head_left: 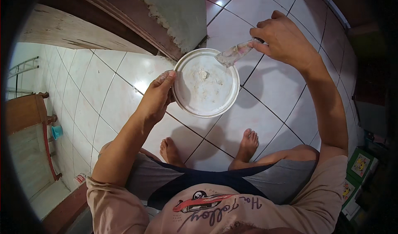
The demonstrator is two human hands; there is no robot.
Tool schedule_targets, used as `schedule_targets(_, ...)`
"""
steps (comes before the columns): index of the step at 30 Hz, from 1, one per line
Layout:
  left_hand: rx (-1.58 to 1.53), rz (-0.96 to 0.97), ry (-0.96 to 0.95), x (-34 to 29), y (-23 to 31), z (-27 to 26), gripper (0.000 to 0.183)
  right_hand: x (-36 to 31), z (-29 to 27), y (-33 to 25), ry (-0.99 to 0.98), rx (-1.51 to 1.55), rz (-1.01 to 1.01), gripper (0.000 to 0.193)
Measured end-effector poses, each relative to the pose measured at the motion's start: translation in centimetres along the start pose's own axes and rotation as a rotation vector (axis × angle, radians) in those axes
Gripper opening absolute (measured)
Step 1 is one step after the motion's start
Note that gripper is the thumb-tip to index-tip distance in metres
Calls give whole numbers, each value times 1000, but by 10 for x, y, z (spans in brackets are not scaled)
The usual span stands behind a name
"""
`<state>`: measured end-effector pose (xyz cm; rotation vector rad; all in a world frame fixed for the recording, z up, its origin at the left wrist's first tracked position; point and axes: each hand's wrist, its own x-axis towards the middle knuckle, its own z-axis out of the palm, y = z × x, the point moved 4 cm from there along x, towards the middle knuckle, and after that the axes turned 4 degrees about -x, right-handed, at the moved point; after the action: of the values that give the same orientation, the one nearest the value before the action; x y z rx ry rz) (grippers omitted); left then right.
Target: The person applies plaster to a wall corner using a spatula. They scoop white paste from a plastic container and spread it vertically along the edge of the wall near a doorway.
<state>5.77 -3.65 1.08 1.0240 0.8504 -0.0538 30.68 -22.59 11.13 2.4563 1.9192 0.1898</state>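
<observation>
Surface: white tiled floor (pixel 273 97); grey panel (pixel 178 10) at 11 o'clock. Centre: round lid (pixel 202 98), gripped at its 9-o'clock rim by the left hand (pixel 158 93), roughly level, presumably so nothing slides off. The right hand (pixel 278 38), at 2 o'clock, grips a scraper (pixel 234 54), blade over the lid's 1-o'clock edge. Smallest: white lump (pixel 203 74), mid-lid.

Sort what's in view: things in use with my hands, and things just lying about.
In use:
- round white lid, held in the left hand
- whitish lump on the lid
- smeared scraper, held in the right hand, its blade over the lid's edge

Just about:
- turquoise tub, far left
- wooden furniture, left
- green drawers, right
</observation>
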Motion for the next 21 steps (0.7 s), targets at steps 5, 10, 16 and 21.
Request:
schedule_targets(5, -40, 38, 8, -3, -1, -2, 42, -8, 15, -8, -254, 92, 12, 29)
schedule_targets(10, -76, 14, 32, -1, -6, -6, 35, -12, 24, -11, -376, 126, 57, 32)
schedule_targets(16, -97, 62, 65, -3, -3, -3, 37, -19, 34, -10, -425, 241, 78, 36)
schedule_targets(21, -142, 63, 68, -2, -6, -4, 36, -18, 41, -19, -487, 318, 86, 38)
